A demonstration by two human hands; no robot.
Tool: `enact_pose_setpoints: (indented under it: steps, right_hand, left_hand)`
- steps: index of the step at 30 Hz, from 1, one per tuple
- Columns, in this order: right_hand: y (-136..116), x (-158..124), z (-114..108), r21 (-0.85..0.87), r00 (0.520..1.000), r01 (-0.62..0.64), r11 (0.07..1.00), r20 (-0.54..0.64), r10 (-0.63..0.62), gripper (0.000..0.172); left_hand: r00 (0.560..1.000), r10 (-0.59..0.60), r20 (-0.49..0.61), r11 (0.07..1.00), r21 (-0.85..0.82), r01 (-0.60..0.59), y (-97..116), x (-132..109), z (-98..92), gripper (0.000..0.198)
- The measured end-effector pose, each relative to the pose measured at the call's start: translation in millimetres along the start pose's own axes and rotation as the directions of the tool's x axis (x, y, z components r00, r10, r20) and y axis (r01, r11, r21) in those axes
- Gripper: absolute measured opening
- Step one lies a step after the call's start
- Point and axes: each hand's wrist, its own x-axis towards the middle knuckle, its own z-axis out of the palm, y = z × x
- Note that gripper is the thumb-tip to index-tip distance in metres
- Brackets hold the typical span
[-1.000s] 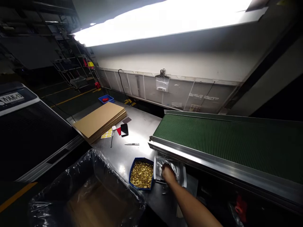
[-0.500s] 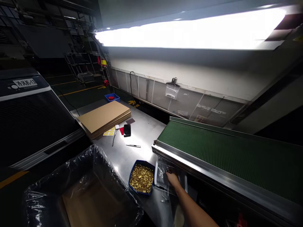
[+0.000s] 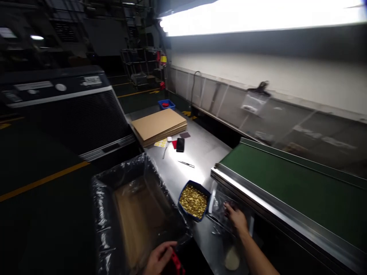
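My right hand (image 3: 236, 217) reaches down into a pale tray (image 3: 211, 203) of clear plastic bags (image 3: 219, 204), beside the conveyor. Its fingers are curled together, with something small and dark at the tips that blur keeps me from naming. Left of the tray stands a blue bin (image 3: 183, 208) full of small gold-coloured metal pieces (image 3: 193, 200). At the bottom edge, my left hand (image 3: 159, 259) is closed at a red object (image 3: 177, 262), mostly cut off by the frame. That hand is in front of a large box lined with clear plastic (image 3: 100, 214).
A green conveyor belt (image 3: 286, 179) runs along the right. On the metal table (image 3: 210, 145) lie stacked cardboard sheets (image 3: 159, 123), a black phone (image 3: 180, 145), tweezers (image 3: 186, 164) and yellow stickers (image 3: 160, 143). A small blue basket (image 3: 166, 105) stands behind, a dark air cooler (image 3: 86, 110) at left.
The view has swung left, so everything sits further right. My left hand has come into view at the bottom with the red object. My right hand stays over the tray of bags.
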Motion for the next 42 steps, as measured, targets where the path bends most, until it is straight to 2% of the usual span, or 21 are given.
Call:
enact_pose_setpoints:
  steps: [3,5,7,9,12,14,16,18,20,22,24,26,28,30,32,35,36,38,39,41,42]
  right_hand:
    - [-8,-22,-9,0.109,1.000,0.008,0.994,0.020,-0.010,0.084]
    - [-11,-40,-22,0.150,0.998,-0.010,0.989,0.067,0.000,0.083]
    - [-13,-62,-40,0.193,0.993,-0.068,0.979,0.106,0.048,0.078]
    - [-16,-91,-57,0.231,0.990,-0.123,0.965,0.093,0.104,0.075]
    - [-20,-143,-73,0.201,0.992,-0.125,0.972,0.032,0.121,0.067]
    - [-18,-175,-73,0.137,0.992,-0.119,0.983,-0.011,0.122,0.057]
    - [-13,-201,-67,0.113,0.984,-0.119,0.986,-0.121,0.132,0.050]
    - [-7,-223,-59,0.129,0.969,-0.124,0.984,-0.200,0.149,0.049]
    - [-2,-243,-49,0.177,0.970,-0.141,0.974,-0.170,0.171,0.048]
    - [3,-258,-37,0.294,0.975,-0.211,0.932,-0.007,0.223,0.050]
    - [11,-269,-26,0.437,0.946,-0.322,0.840,0.194,0.261,0.048]
    - [19,-277,-21,0.534,0.909,-0.407,0.741,0.314,0.273,0.044]
    - [24,-286,-24,0.615,0.903,-0.429,0.662,0.291,0.316,0.042]
    - [26,-296,-33,0.690,0.904,-0.408,0.598,0.214,0.370,0.043]
    - [28,-307,-45,0.700,0.919,-0.349,0.623,0.126,0.373,0.042]
    - [32,-326,-54,0.596,0.954,-0.244,0.765,0.004,0.301,0.040]
    - [34,-334,-54,0.522,0.966,-0.191,0.832,-0.052,0.254,0.036]
    - [42,-354,-50,0.253,0.990,-0.057,0.966,-0.109,0.087,0.024]
    - [48,-366,-49,0.062,0.996,0.011,0.998,-0.091,-0.005,0.018]
    - [65,-392,-51,-0.287,0.988,0.151,0.946,0.010,-0.154,0.013]
    - [75,-405,-56,-0.393,0.979,0.203,0.897,0.046,-0.201,0.012]
  left_hand:
    - [0.995,0.027,0.098,1.000,-0.020,-0.025,-5,16,9.2,0.077]
    - [0.981,0.029,0.191,0.998,-0.061,-0.017,-7,27,17.4,0.081]
    - [0.948,-0.004,0.319,0.994,-0.101,0.038,-12,35,25.8,0.084]
    - [0.887,-0.073,0.457,0.985,-0.107,0.136,-20,38,33.8,0.081]
    - [0.757,-0.211,0.618,0.943,-0.075,0.324,-38,37,45.6,0.075]
    - [0.679,-0.300,0.670,0.897,-0.045,0.440,-47,36,54.3,0.074]
    - [0.658,-0.361,0.661,0.874,-0.006,0.486,-51,35,64.3,0.073]
    - [0.684,-0.364,0.632,0.896,0.039,0.442,-47,32,75.0,0.070]
    - [0.710,-0.311,0.632,0.942,0.105,0.319,-41,29,84.1,0.059]
    - [0.704,-0.252,0.664,0.967,0.204,0.154,-36,28,89.2,0.049]
    - [0.685,-0.233,0.690,0.948,0.319,0.000,-34,30,88.8,0.039]
    - [0.674,-0.212,0.708,0.908,0.398,-0.132,-34,31,84.3,0.032]
    - [0.667,-0.187,0.721,0.872,0.435,-0.225,-33,27,78.7,0.032]
    - [0.670,-0.168,0.723,0.848,0.452,-0.275,-32,20,74.2,0.036]
    - [0.684,-0.156,0.713,0.835,0.465,-0.294,-32,10,71.4,0.036]
    - [0.723,-0.130,0.679,0.800,0.503,-0.329,-40,-14,68.5,0.035]
    - [0.740,-0.113,0.663,0.779,0.521,-0.349,-44,-26,67.4,0.043]
    - [0.757,-0.073,0.650,0.748,0.538,-0.389,-56,-54,66.0,0.059]
    - [0.751,-0.061,0.657,0.744,0.532,-0.405,-63,-69,66.5,0.054]
    - [0.716,-0.048,0.697,0.758,0.492,-0.428,-80,-98,74.0,0.025]
    - [0.703,-0.053,0.709,0.766,0.481,-0.427,-88,-108,82.9,0.027]
